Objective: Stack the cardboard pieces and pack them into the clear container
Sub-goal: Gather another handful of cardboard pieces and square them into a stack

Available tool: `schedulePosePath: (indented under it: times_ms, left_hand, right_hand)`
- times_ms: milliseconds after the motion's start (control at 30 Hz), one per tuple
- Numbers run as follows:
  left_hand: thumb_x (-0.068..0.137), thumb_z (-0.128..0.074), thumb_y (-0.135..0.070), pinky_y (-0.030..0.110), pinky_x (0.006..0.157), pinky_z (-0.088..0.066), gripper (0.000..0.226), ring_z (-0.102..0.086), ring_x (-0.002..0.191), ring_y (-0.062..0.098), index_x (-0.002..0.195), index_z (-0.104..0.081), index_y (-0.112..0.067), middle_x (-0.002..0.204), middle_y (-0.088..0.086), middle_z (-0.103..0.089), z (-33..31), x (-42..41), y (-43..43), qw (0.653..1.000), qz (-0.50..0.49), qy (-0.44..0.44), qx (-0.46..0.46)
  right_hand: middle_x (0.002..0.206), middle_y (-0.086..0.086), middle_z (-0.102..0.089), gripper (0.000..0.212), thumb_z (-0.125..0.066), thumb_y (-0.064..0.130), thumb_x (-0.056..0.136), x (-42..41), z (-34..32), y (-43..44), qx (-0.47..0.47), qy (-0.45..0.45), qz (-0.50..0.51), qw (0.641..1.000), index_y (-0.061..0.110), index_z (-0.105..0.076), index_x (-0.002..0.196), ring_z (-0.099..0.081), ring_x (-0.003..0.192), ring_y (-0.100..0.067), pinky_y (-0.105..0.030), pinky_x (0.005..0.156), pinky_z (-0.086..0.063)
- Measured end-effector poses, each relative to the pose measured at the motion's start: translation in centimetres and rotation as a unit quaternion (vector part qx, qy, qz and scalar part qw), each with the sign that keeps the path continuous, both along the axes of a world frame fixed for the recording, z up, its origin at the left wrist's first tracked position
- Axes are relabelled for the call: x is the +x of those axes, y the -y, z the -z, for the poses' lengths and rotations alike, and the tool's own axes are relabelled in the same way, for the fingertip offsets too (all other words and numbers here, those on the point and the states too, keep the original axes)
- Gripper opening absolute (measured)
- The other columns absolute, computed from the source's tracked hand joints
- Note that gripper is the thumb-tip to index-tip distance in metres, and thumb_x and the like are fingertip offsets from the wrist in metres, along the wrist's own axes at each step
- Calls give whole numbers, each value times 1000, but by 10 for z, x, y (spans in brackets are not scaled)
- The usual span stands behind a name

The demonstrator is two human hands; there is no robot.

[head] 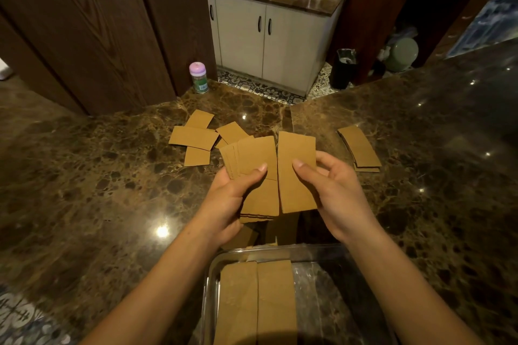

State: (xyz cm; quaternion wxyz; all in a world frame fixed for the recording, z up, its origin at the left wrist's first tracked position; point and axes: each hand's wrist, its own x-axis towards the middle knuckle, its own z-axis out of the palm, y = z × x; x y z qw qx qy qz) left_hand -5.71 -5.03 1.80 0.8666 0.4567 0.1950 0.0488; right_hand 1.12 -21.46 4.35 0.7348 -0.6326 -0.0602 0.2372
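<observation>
My left hand (229,202) grips a fanned stack of brown cardboard pieces (256,157) above the marble counter, thumb pressed on top. My right hand (333,193) holds a single cardboard piece (295,176) upright right beside that stack, edges almost touching. Near the bottom edge sits the clear container (213,269), with two rows of cardboard pieces (258,300) lying side by side in its left half. Loose cardboard pieces (193,136) lie scattered on the counter to the far left, and a small neat stack (360,147) rests to the right.
The dark marble counter (98,190) spreads wide on both sides. A small bottle with a pink cap (198,77) stands at the counter's far edge by a wooden door. Beyond the counter are white cabinets and a sink with mugs.
</observation>
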Motion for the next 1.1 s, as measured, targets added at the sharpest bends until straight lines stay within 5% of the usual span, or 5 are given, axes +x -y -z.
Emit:
schedulePosePath:
  times_ms: [300,500,733,933,1100]
  left_hand:
    - [90,-70,-9,38,71,-61,33,-75,96,27,122,-64,-14,106,11,-78,0,2,7,1000,-8,-2,28]
    - [99,-54,-48,40,80,-60,38,-75,101,24,123,-67,-23,112,9,-78,-4,8,20,997,-10,-60,43]
    - [96,-42,-61,29,66,-62,55,-77,81,20,91,-80,-23,89,10,-79,-6,10,28,999,6,-45,9]
    - [92,-49,-65,40,76,-61,51,-74,101,26,138,-57,-42,117,12,-71,-4,11,14,999,28,-26,-16]
    - [95,-45,-68,40,62,-56,58,-66,77,31,131,-62,-26,101,17,-65,-6,11,6,992,102,-20,-67]
  right_hand:
    - [95,7,-81,18,-72,20,97,-4,2,-2,-83,163,70,981,27,-73,113,-79,86,-11,-29,73,-64]
    - [99,6,-64,31,-56,27,104,-13,4,-11,-222,277,43,934,56,-64,96,-59,93,0,-14,74,-48]
    - [102,12,-49,45,-46,30,109,-25,15,-26,-266,284,-64,919,27,-47,154,-49,102,5,-5,84,-37]
    - [120,17,-59,55,-75,39,90,-15,6,-13,-250,324,-139,902,37,-58,142,-55,109,1,-25,89,-51]
    - [164,22,-8,81,-88,65,60,-4,-3,-3,-329,434,-283,789,34,-48,124,1,149,1,-39,122,-16]
